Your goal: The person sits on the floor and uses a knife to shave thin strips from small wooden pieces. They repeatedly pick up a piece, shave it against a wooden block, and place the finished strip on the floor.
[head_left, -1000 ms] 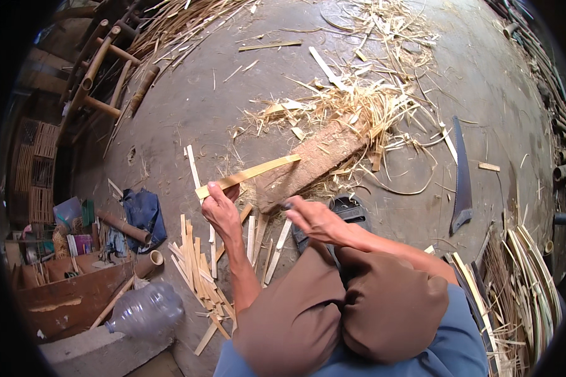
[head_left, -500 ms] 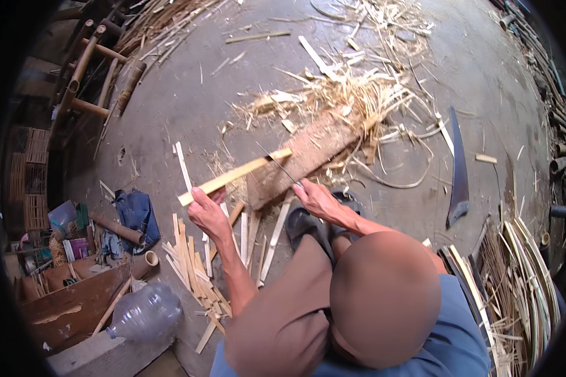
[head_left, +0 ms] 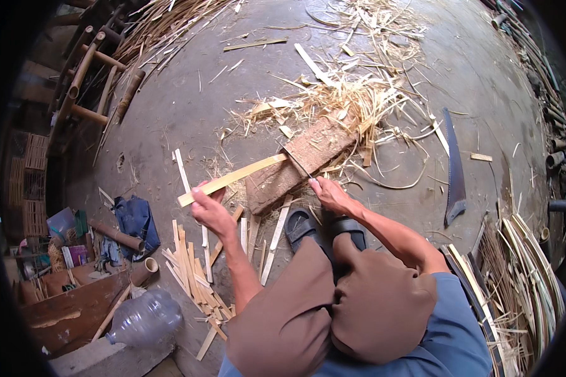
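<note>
My left hand is closed around the near end of a pale bamboo strip, which slants up to the right. The strip's far end rests at the edge of a brown block lying on the floor. In my right hand is the handle of a thin-bladed knife. Its blade crosses the strip's far end, over the block. Curly bamboo shavings heap over the block's far end.
Cut bamboo strips lie in a pile at left, near a clear plastic bottle and a wooden box. A handsaw lies on the floor at right. Long split bamboo is stacked at lower right.
My right hand and the knife have moved right, bringing the blade to the strip's far end. The left hand keeps its hold, nearly still. My knees have shifted apart.
</note>
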{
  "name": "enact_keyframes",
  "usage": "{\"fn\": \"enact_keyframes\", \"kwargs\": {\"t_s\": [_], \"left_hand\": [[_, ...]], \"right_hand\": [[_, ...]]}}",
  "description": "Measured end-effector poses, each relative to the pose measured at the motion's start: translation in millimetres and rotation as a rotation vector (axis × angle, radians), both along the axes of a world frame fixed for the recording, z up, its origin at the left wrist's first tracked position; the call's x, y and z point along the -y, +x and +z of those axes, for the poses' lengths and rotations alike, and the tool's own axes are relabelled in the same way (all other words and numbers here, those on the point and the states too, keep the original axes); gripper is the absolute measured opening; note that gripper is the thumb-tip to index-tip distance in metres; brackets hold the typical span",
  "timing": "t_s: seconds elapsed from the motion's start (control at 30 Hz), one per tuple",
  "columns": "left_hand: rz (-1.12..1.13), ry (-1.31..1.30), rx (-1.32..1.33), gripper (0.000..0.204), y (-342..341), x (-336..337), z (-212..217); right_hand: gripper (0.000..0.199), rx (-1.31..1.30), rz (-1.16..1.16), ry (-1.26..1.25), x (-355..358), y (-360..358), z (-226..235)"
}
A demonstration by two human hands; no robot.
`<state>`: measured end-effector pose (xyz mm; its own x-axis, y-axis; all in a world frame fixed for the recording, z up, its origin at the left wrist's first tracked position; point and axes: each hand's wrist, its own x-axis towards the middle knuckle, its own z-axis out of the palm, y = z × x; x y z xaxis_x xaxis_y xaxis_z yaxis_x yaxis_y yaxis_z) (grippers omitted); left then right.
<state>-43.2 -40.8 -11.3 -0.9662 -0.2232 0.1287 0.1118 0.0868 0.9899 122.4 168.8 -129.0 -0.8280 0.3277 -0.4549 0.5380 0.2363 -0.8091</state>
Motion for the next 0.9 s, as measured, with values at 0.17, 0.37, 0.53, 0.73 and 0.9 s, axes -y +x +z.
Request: {"fn": "enact_keyframes", "kwargs": {"t_s": [0.17, 0.37, 0.53, 0.73, 0.9], "left_hand": [[-0.069, 0.702, 0.294, 0.039, -25, 51, -42], [-0.538, 1.164, 0.629, 0.051, 39, -20, -100], [-1.157, -0.050, 0.773, 0.053, 49, -34, -10], [-1.036, -0.495, -0.595, 0.047, 33, -81, 143], [-0.796, -0.426, -0.533, 0.018, 30, -67, 128]], "right_hand": [[0.054, -0.153, -0.228, -0.093, -3, 16, 48], [0.074, -0.487, -0.184, 0.026, -20, -7, 155], [0.049, -0.843, -0.053, 0.248, -54, -23, 160], [0.045, -0.660, 0.344, 0.473, -31, -36, 188], [0.055, -0.800, 0.161, 0.419, -7, -40, 162]]}}
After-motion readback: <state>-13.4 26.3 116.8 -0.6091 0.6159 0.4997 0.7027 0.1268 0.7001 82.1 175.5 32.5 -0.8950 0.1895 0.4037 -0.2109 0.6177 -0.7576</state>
